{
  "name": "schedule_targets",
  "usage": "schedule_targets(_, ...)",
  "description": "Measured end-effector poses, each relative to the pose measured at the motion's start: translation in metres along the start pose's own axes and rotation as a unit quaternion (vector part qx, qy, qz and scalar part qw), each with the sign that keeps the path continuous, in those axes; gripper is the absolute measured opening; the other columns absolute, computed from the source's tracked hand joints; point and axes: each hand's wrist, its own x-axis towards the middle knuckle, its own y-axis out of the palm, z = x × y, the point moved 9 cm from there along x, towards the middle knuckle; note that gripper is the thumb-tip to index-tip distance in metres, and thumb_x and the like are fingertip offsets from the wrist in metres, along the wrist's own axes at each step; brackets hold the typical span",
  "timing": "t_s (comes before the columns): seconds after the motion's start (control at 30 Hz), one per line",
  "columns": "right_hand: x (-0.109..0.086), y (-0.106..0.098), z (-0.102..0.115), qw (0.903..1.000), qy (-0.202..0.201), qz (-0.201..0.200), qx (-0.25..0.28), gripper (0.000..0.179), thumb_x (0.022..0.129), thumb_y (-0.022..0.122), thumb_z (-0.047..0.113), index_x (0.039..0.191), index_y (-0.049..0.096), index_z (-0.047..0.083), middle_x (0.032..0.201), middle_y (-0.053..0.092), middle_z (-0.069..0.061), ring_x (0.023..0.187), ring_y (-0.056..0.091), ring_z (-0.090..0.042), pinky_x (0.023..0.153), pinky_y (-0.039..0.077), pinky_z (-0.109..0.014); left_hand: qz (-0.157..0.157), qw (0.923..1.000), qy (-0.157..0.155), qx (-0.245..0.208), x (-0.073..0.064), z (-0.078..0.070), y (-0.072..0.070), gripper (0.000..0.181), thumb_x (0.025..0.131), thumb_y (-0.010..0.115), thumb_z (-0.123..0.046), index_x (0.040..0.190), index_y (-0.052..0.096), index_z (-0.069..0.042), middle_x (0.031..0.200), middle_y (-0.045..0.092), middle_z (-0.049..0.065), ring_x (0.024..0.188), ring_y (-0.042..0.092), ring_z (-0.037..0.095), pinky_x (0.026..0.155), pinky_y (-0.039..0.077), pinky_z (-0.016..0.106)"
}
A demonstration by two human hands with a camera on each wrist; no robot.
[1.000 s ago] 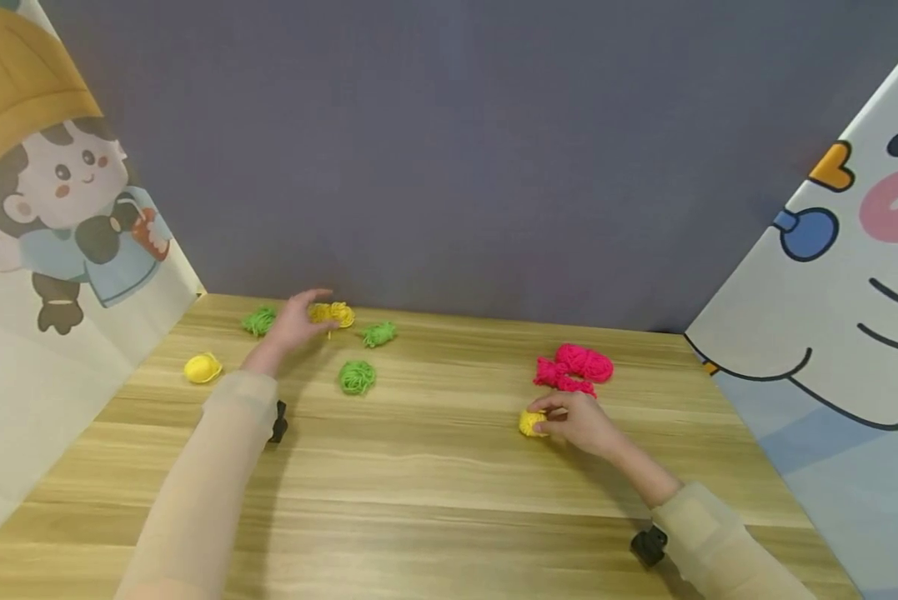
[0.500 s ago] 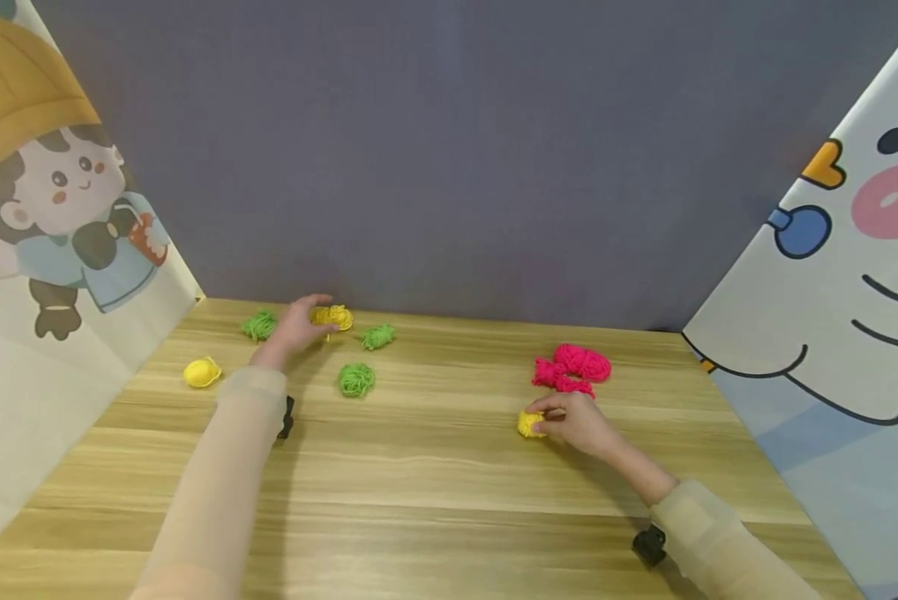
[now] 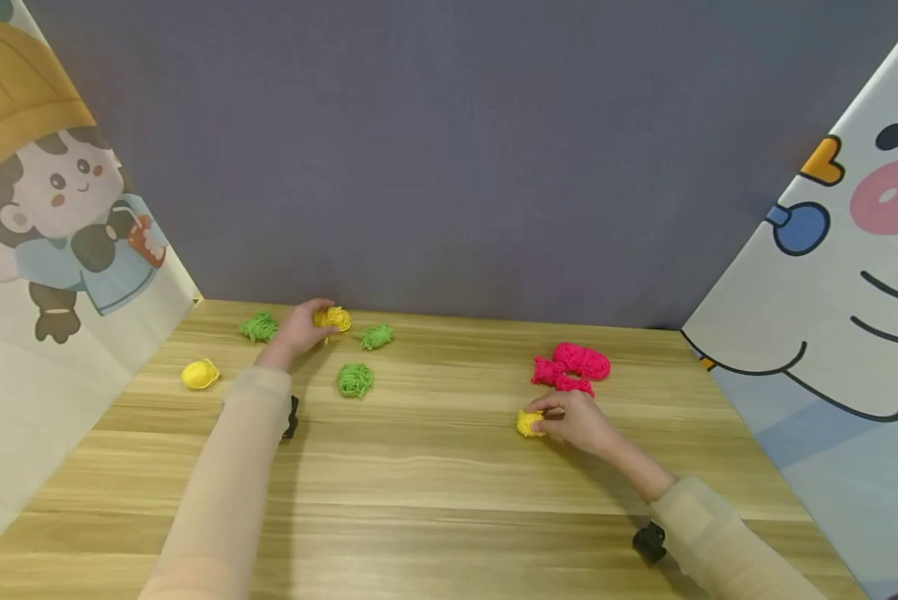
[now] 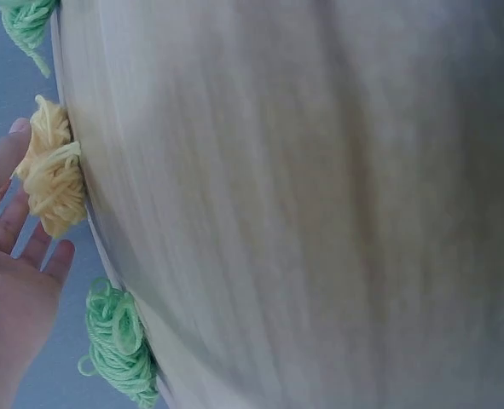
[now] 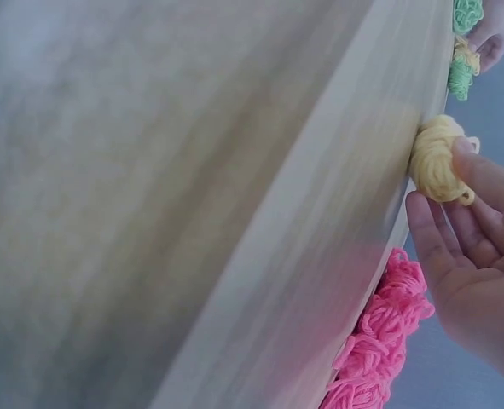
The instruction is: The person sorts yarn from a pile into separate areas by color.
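Note:
At the back left, my left hand [image 3: 299,327] has its thumb and fingers around a yellow yarn bundle [image 3: 336,318]. In the left wrist view the thumb tip lies at the edge of this bundle [image 4: 55,183], with the other fingers spread behind it. On the right, my right hand [image 3: 579,421] pinches a small yellow yarn ball [image 3: 527,423] on the wooden table [image 3: 418,492]. The right wrist view shows the thumb pressed on that ball [image 5: 437,162] and the fingers curled near its underside. Pink yarn bundles [image 3: 582,361] lie just behind the right hand.
Green yarn bundles lie beside the left hand: one on its left [image 3: 258,327], another on its right [image 3: 377,337], a third nearer the front [image 3: 355,380]. A yellow yarn ball [image 3: 200,374] sits at the far left. A grey panel [image 3: 433,167] borders the table's back.
My left hand has moved slightly right, its fingers drawing closer about the yellow yarn bundle. The right hand stays in place on its ball. The head view has shifted a little.

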Motion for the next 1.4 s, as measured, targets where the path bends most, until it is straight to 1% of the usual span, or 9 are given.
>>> schedule_targets(0.13, 0.0, 0.001, -0.001, 1.0, 0.006, 0.002, 0.005, 0.021, 0.078, 0.075, 0.005, 0.099, 0.073, 0.005, 0.102, 0.07, -0.011, 0.095, 0.066, -0.028, 0.077, 0.057, -0.029, -0.003, 1.0, -0.001, 0.0, -0.001, 0.002, -0.001, 0.051, 0.092, 0.061, -0.013, 0.137, 0.041, 0.002, 0.14, 0.041, 0.026, 0.13, 0.035, 0.043, 0.111, 0.026, 0.055)
schedule_targets(0.33, 0.0, -0.001, -0.001, 0.9999, 0.005, -0.006, 0.008, 0.02, 0.078, 0.075, 0.005, 0.098, 0.073, 0.005, 0.102, 0.07, -0.011, 0.094, 0.066, -0.028, 0.077, 0.058, -0.03, -0.018, 0.9998, 0.011, -0.007, -0.001, 0.002, -0.002, 0.042, 0.09, 0.062, -0.008, 0.129, 0.05, 0.002, 0.132, 0.049, 0.025, 0.126, 0.04, 0.043, 0.108, 0.029, 0.056)
schedule_targets(0.5, 0.0, -0.001, -0.003, 0.9999, 0.008, -0.005, 0.006, 0.02, 0.078, 0.075, 0.007, 0.098, 0.074, 0.007, 0.102, 0.07, -0.01, 0.094, 0.066, -0.027, 0.076, 0.058, -0.029, -0.015, 0.9998, 0.008, -0.006, -0.001, 0.004, 0.0, 0.039, 0.089, 0.063, -0.008, 0.126, 0.053, 0.001, 0.132, 0.049, 0.024, 0.126, 0.04, 0.042, 0.108, 0.029, 0.056)
schedule_targets(0.7, 0.0, -0.001, -0.005, 0.9999, 0.011, -0.006, 0.002, 0.02, 0.078, 0.076, 0.007, 0.098, 0.074, 0.008, 0.102, 0.07, -0.009, 0.093, 0.066, -0.026, 0.075, 0.058, -0.029, -0.004, 1.0, 0.003, 0.004, -0.001, 0.005, 0.002, 0.039, 0.089, 0.063, -0.009, 0.125, 0.054, 0.003, 0.13, 0.05, 0.025, 0.124, 0.042, 0.042, 0.107, 0.032, 0.055)
schedule_targets(1.0, 0.0, 0.0, -0.006, 0.9999, 0.012, -0.002, 0.006, 0.021, 0.078, 0.075, 0.008, 0.099, 0.073, 0.007, 0.102, 0.07, -0.009, 0.094, 0.066, -0.026, 0.075, 0.058, -0.028, -0.006, 1.0, 0.0, 0.006, -0.003, 0.004, 0.002, 0.035, 0.089, 0.063, -0.007, 0.122, 0.055, 0.003, 0.128, 0.051, 0.026, 0.12, 0.045, 0.042, 0.103, 0.036, 0.054)
schedule_targets(1.2, 0.001, 0.0, -0.007, 1.0, 0.008, 0.0, 0.003, 0.021, 0.078, 0.075, 0.008, 0.099, 0.073, 0.007, 0.102, 0.07, -0.009, 0.094, 0.066, -0.026, 0.076, 0.058, -0.029, -0.01, 0.9999, -0.009, 0.007, -0.004, 0.004, -0.003, 0.036, 0.088, 0.064, -0.008, 0.121, 0.055, 0.003, 0.127, 0.051, 0.026, 0.119, 0.045, 0.042, 0.101, 0.038, 0.054)
schedule_targets(1.33, 0.002, -0.001, -0.008, 1.0, 0.007, 0.0, 0.002, 0.021, 0.078, 0.076, 0.008, 0.099, 0.073, 0.007, 0.101, 0.071, -0.008, 0.094, 0.065, -0.025, 0.077, 0.057, -0.03, -0.015, 0.9998, -0.015, 0.005, -0.005, 0.002, -0.007, 0.036, 0.088, 0.064, -0.009, 0.122, 0.056, 0.002, 0.129, 0.05, 0.026, 0.121, 0.044, 0.043, 0.103, 0.038, 0.054)
schedule_targets(1.4, 0.002, 0.0, -0.008, 1.0, 0.006, 0.001, 0.003, 0.021, 0.078, 0.076, 0.007, 0.098, 0.073, 0.008, 0.101, 0.07, -0.008, 0.094, 0.065, -0.025, 0.077, 0.057, -0.031, -0.018, 0.9997, -0.013, 0.004, -0.007, -0.001, -0.009, 0.036, 0.088, 0.064, -0.008, 0.121, 0.056, 0.002, 0.128, 0.051, 0.026, 0.12, 0.044, 0.043, 0.103, 0.037, 0.055)
